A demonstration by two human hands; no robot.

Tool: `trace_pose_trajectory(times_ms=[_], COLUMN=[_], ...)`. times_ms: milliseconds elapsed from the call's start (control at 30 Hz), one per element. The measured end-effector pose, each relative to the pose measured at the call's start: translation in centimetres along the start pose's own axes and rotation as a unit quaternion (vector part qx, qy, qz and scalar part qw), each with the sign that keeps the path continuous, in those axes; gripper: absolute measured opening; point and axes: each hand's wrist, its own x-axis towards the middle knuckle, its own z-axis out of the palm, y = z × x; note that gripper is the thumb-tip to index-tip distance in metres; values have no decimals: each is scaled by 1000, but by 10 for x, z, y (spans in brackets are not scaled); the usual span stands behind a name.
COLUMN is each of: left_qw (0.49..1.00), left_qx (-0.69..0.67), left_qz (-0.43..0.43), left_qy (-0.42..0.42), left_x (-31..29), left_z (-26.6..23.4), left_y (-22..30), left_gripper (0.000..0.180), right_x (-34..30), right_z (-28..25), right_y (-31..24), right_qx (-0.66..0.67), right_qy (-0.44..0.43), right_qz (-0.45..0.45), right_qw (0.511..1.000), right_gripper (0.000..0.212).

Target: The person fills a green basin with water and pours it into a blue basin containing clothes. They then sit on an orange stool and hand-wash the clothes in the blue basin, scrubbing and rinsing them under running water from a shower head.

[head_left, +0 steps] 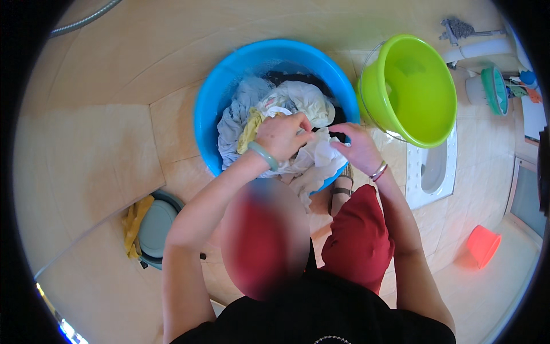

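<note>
A large blue basin holds a heap of wet laundry: pale grey-blue cloth, white cloth, a yellow piece and dark cloth toward the back. My left hand, with a pale green bangle at the wrist, is over the middle of the heap, fingers curled in a pinch on a white garment. At the basin's right side, my right hand grips the same garment between thumb and fingers. Part of this garment hangs over the near rim. Its exact kind is unclear.
Right of the basin stands a lime-green bucket with a wire handle, beside a white squat toilet. A red-orange tub is farther right. At left, a yellow cloth hangs on a grey-green basin.
</note>
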Motion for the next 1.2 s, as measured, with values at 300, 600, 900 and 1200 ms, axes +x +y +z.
trace_pose_trajectory(times_ms=[300,600,900,1200], left_qw=[998,951,855,773], left_qx=[-46,-297,-518,-594], left_qz=[-3,-80,-22,82], left_qy=[-31,-7,-2,207], left_x=[-9,-41,-73,-72], left_z=[38,-35,-121,-187], left_y=[-33,4,71,63], left_gripper=[18,17,15,19], right_x=[0,3,-1,-1], right_z=[23,19,58,33], right_y=[4,-2,-12,-80], right_qx=[-99,-98,-115,458], right_qy=[-69,-160,-135,7], right_qz=[-35,-17,-129,71], right_qw=[992,982,976,886], right_gripper=[82,106,100,32])
